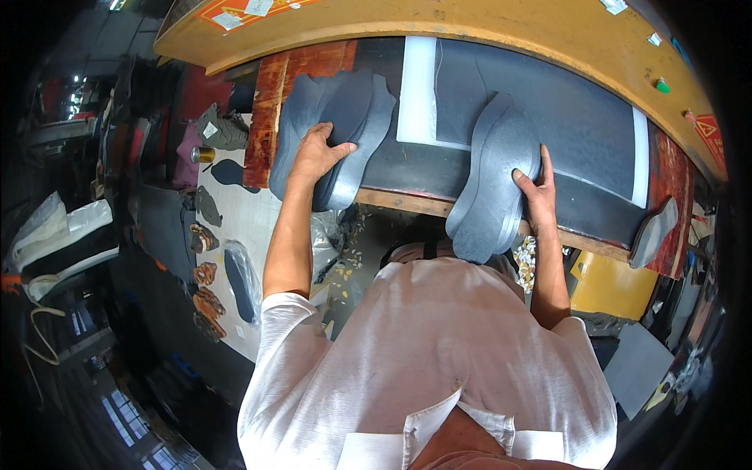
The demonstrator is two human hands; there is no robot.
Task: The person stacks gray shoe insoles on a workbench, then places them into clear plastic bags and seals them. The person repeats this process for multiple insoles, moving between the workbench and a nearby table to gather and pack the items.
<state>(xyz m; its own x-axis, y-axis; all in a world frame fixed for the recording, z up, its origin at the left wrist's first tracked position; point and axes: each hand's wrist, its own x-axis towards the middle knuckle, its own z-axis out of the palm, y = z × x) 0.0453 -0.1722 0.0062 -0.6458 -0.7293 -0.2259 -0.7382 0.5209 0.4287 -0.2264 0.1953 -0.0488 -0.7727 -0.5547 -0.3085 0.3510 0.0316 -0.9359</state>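
Note:
Several dark grey sole-shaped sheets make a spread pile (pixel 364 153) on the left of the bench. My left hand (pixel 317 151) lies on that pile, thumb across a sole and the fingers bent at its edge, partly hidden. To the right, my right hand (pixel 539 188) grips a stack of shoe soles (pixel 495 172), thumb on top and index finger stretched along the right side. The stack's near end hangs over the bench's front edge. Behind it lies a dark grey sheet (pixel 560 117) with a white strip (pixel 417 90) along its left side.
A yellow machine beam (pixel 439 22) crosses the far side of the bench. One more sole-shaped piece (pixel 655 233) leans at the right front corner. On the left, a pale side table (pixel 239 204) carries brown pieces, a can and a wrapped sole. Scraps litter the floor below.

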